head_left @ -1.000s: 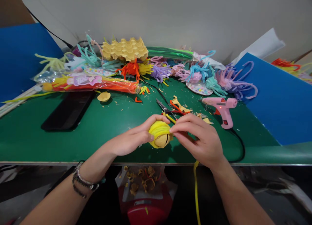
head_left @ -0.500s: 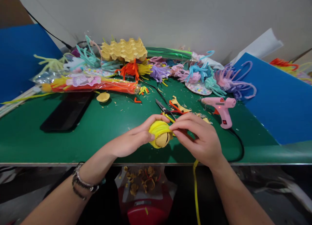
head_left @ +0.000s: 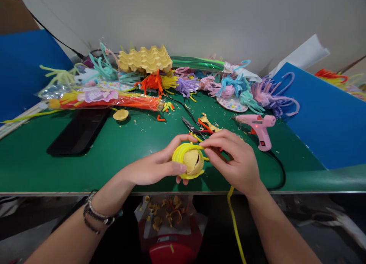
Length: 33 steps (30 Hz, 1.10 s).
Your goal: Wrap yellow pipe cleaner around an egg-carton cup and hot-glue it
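Note:
My left hand (head_left: 160, 167) grips a small tan ball (head_left: 191, 160) wrapped in yellow fuzzy stem, thumb on its front and fingers behind. A dark slit shows in the bare tan part. My right hand (head_left: 236, 161) pinches the yellow stem (head_left: 183, 151) at the ball's upper right between thumb and fingertips. A long yellow length (head_left: 235, 222) hangs below that hand, past the table edge. Black-bladed scissors (head_left: 191, 126) lie just beyond the hands, their handles partly hidden.
A pink glue gun (head_left: 259, 127) with a lit red light and black cord lies at right. A black phone (head_left: 78, 132) is at left. Colourful stem bundles, an egg tray (head_left: 145, 59) and blue panels (head_left: 323, 115) line the back and sides. Below sits a red bin (head_left: 174, 250) holding scraps.
The ball has turned in my left hand, so more of its tan face and the slit shows. My left fingertips now show beneath it. The hanging yellow length has swung slightly right.

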Motion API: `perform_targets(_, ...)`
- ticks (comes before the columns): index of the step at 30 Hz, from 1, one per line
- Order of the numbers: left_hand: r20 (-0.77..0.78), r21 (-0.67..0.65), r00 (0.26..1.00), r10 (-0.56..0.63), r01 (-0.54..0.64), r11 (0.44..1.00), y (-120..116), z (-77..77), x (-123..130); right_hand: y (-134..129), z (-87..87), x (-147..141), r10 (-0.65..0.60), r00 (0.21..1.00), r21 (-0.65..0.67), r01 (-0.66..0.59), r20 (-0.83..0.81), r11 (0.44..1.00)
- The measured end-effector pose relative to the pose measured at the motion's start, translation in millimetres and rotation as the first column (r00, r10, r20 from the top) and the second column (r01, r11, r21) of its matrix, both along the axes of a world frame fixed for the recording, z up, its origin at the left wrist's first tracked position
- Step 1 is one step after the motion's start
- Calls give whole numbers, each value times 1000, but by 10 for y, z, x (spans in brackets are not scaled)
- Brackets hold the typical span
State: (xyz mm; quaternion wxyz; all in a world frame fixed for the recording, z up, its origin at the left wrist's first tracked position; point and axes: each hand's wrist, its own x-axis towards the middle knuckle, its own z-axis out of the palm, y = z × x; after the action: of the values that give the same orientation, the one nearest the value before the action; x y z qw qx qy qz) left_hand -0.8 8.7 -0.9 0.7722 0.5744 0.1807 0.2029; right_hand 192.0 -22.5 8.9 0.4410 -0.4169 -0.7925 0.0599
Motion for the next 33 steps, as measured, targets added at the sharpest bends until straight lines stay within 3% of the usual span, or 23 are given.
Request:
perform_targets(4,53,-26,998,32,-31,999,8,-36,-5,20,-36,27,23,997,-84,-29,-73,996)
perform_targets(8,151,-65,986,74,-65,996,24,-97,7,25,-67,41,181,955,-270,-244,-237,932)
perform_targets(10,177,-69,980,88,-77,995,24,-111,14,11,-60,25,239,944,-306,-302,-225,903)
perform_targets(15,199,-55,975,95,-86,995,15,-115,21,-28,-23,-33,207,973,-264,-227,-104,937)
perform_targets(33,298,-145,954,27,17,989,-21,-131,42,13,-63,-19,192,980,-53,-195,-46,979)
